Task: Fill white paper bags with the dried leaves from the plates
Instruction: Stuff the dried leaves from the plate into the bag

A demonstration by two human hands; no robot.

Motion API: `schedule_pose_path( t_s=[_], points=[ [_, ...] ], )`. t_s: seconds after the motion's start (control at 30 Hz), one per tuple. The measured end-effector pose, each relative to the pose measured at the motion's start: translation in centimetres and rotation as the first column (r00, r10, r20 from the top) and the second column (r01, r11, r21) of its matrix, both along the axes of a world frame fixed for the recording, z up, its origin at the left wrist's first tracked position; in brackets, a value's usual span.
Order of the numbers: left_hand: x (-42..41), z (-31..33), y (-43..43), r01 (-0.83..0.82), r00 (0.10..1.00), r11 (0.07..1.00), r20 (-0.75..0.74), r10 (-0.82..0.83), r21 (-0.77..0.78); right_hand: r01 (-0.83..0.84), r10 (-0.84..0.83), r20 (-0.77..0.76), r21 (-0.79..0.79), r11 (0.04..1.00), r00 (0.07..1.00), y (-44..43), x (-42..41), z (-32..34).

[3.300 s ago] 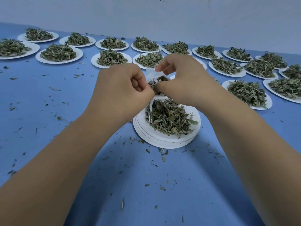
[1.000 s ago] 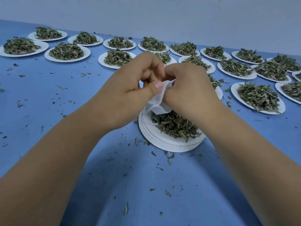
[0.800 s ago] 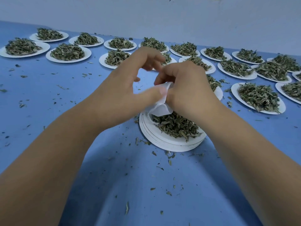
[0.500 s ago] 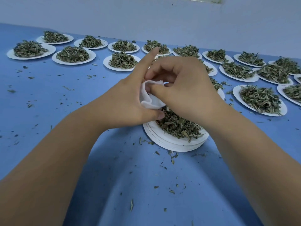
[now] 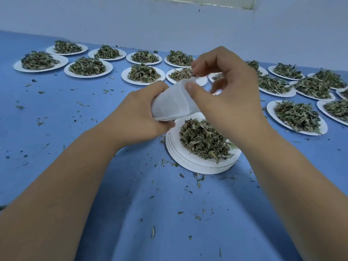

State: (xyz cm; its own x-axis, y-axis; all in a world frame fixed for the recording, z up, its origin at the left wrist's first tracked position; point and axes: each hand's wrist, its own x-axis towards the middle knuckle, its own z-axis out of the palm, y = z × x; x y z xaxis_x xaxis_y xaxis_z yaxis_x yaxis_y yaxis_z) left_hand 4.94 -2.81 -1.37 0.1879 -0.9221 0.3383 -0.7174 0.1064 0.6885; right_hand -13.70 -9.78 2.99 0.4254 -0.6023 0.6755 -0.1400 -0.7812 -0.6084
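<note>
We see through one wide-angle camera on the person's head (a single view). It faces forward and down, close above the left hand (image 5: 135,113) and right hand (image 5: 231,102), across the blue table (image 5: 56,113) toward the wall (image 5: 113,19).

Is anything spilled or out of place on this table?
Yes. Loose leaf crumbs lie scattered on the blue table, thickest beside the stack of plates; they belong on plates or in the white paper bag.

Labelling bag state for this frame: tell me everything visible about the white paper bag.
The white paper bag is soft, creased, plump; contents hidden. It is held tilted above the left rim of the stacked plates, the left hand wrapped round its lower end, the right hand pinching its upper edge.
</note>
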Motion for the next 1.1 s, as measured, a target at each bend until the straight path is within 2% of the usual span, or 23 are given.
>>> schedule_pose_path(
  t_s=[0.03,0.1,0.17,0.27,0.5,0.57,0.6,0.67,0.7,0.73,0.77,0.83,0.87,0.9,0.97,1.1],
  points=[
    [0.1,0.0,0.0,-0.019,1.0,1.0,0.01,0.019,-0.02,0.043,-0.045,-0.027,-0.064,0.997,0.999,0.3,-0.3,0.1],
    [0.1,0.0,0.0,-0.052,0.998,0.997,0.024,0.053,-0.05,0.028,-0.035,-0.114,-0.064,0.998,0.993,0.9,-0.9,0.3],
    [-0.1,0.0,0.0,-0.069,0.998,0.995,0.006,0.07,-0.065,-0.002,0.008,-0.263,0.023,1.0,0.965,1.3,-1.3,0.3],
    [-0.9,0.0,-0.1,-0.056,0.998,0.995,0.025,0.059,-0.083,-0.093,0.207,-0.485,0.248,0.964,0.85,1.4,-1.5,0.3],
    [-2.1,0.0,-0.2,-0.059,0.99,0.993,0.121,0.071,-0.097,-0.117,0.21,-0.61,0.189,0.975,0.764,1.0,-0.9,0.5],
    [-2.2,-0.1,-0.2,-0.066,0.989,0.994,0.128,0.077,-0.09,-0.125,0.187,-0.598,0.144,0.982,0.779,0.7,-1.3,0.6],
    [-2.0,-0.2,-0.2,-0.081,0.988,0.993,0.124,0.092,-0.091,-0.117,0.159,-0.54,0.112,0.987,0.827,0.6,-1.6,0.7],
    [-1.3,-0.2,-0.3,-0.117,0.984,0.988,0.125,0.128,-0.098,-0.061,0.077,-0.324,0.062,0.996,0.943,0.1,-2.6,0.7],
    [-0.6,-0.1,-0.2,-0.134,0.981,0.987,0.132,0.145,-0.088,-0.02,0.03,-0.251,0.045,0.999,0.968,-0.4,-3.2,0.6],
    [0.2,0.0,-0.1,-0.153,0.978,0.986,0.135,0.161,-0.067,0.005,0.003,-0.276,0.028,1.0,0.961,-0.8,-3.7,0.4],
    [1.1,0.1,0.0,-0.167,0.976,0.985,0.139,0.17,-0.035,0.001,0.0,-0.414,0.003,1.0,0.91,-1.1,-4.3,0.0],
    [2.3,0.2,0.3,-0.169,0.973,0.984,0.169,0.159,0.049,-0.074,0.018,-0.748,-0.042,0.996,0.663,-1.6,-5.0,-0.9],
    [2.6,0.3,0.4,-0.164,0.97,0.983,0.193,0.144,0.088,-0.118,0.042,-0.827,-0.03,0.993,0.561,-1.9,-5.3,-1.3],
    [2.6,0.3,0.4,-0.156,0.969,0.981,0.211,0.129,0.117,-0.136,0.074,-0.851,0.003,0.991,0.52,-2.2,-5.3,-1.6],
    [2.0,0.2,0.4,-0.132,0.971,0.981,0.217,0.1,0.141,-0.137,0.109,-0.839,0.041,0.99,0.532,-2.3,-5.1,-1.7],
    [0.7,0.3,0.0,-0.126,0.963,0.986,0.253,0.095,0.111,-0.094,0.008,-0.764,-0.068,0.993,0.645,-2.8,-4.7,-1.9]
  ],
)
